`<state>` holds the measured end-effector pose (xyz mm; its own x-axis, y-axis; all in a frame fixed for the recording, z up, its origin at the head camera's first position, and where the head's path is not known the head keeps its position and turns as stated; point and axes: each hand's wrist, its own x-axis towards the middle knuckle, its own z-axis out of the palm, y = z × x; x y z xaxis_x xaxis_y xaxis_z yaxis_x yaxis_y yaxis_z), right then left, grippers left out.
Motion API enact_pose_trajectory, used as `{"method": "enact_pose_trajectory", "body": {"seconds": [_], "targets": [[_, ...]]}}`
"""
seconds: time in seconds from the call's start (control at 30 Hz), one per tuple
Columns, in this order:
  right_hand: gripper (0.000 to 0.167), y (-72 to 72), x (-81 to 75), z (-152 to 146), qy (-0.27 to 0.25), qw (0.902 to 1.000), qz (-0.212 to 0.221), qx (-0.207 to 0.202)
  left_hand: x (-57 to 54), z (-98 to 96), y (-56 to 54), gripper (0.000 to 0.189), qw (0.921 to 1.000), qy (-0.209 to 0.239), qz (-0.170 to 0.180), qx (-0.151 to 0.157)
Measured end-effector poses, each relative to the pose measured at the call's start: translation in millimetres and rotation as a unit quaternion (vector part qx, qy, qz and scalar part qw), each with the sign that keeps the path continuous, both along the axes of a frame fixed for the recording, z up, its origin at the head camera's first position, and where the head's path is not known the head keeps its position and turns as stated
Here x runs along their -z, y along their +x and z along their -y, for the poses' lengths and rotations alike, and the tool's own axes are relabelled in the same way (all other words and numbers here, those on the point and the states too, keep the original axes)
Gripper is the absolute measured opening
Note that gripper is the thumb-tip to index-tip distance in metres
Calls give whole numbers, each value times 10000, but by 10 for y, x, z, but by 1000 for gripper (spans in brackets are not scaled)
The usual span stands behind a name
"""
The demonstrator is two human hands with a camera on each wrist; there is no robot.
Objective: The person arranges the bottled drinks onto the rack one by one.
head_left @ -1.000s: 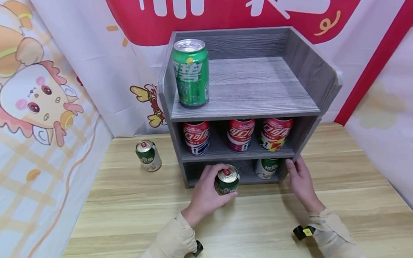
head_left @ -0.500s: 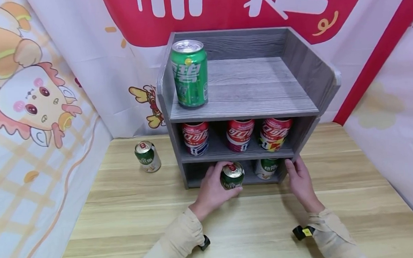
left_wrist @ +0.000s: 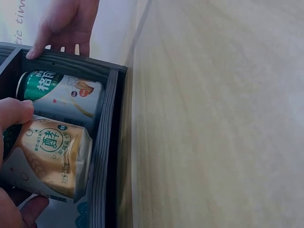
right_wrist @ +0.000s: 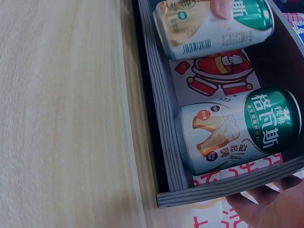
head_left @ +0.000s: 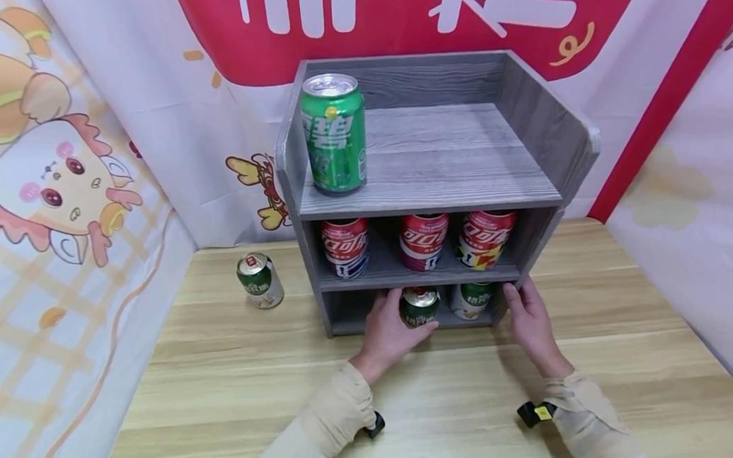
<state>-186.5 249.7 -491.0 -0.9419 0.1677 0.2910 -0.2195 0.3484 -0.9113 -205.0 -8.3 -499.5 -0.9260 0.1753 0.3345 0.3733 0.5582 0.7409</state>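
Observation:
My left hand (head_left: 391,332) grips a green, white and gold drink can (head_left: 420,309) around its side, in the bottom compartment of a grey wooden shelf unit (head_left: 430,203). In the left wrist view this can (left_wrist: 52,156) sits just inside the front lip, thumb and fingers on opposite sides. A matching can (head_left: 471,301) stands to its right, near the side panel; the right wrist view shows a gap between the two. My right hand (head_left: 531,322) rests against the unit's right outer side, thumb at the front edge and fingers along the panel.
Several red cola cans (head_left: 425,242) stand in the middle compartment. A green soda can (head_left: 334,133) is on the top shelf at the left. Another green and white can (head_left: 259,280) stands on the wooden table (head_left: 224,381), left of the unit. Printed cloth (head_left: 219,126) hangs behind.
My left hand has moved right and inward, bringing the can from the front of the bottom compartment into it, nearer the matching can. My right hand has stayed at the side panel.

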Motion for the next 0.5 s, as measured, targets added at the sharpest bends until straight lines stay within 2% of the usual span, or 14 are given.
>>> {"method": "enact_pose_trajectory", "body": {"seconds": [0.33, 0.5], "targets": [[47, 0, 14, -8, 89, 9999, -13, 60, -12, -40, -139, 65, 9997, -167, 38, -188], [46, 2, 10, -7, 129, 9999, 45, 89, -3, -52, -189, 68, 9996, -181, -25, -236]]}}
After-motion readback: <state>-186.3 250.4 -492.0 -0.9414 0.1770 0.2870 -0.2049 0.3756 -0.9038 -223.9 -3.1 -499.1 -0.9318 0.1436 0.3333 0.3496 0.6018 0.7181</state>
